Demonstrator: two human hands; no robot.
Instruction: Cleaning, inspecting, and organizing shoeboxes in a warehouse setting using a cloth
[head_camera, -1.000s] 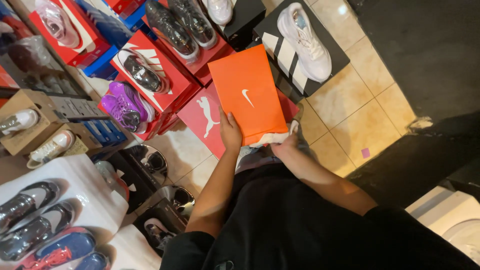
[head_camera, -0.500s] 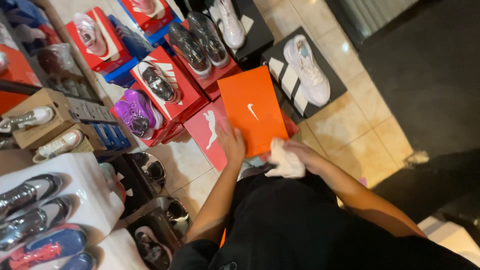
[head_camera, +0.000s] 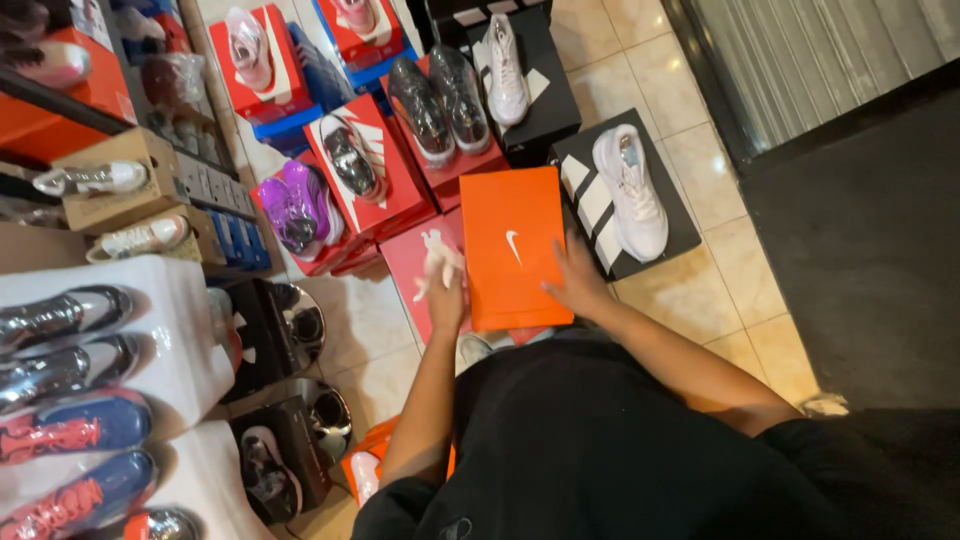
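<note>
The right hand (head_camera: 578, 280) lies open, fingers spread flat against the right edge of an orange shoebox (head_camera: 513, 245), which rests on a red shoebox (head_camera: 425, 265) on the tiled floor (head_camera: 700, 170). The left hand (head_camera: 443, 290) is closed around a crumpled white cloth (head_camera: 437, 262) just beside the orange box's left edge, over the red box. A white sneaker (head_camera: 630, 190) sits on a black box (head_camera: 600, 215) immediately right of the orange one.

Dim warm indoor light; glare on tiled floor (head_camera: 690, 150); slight motion blur, dark right side.
</note>
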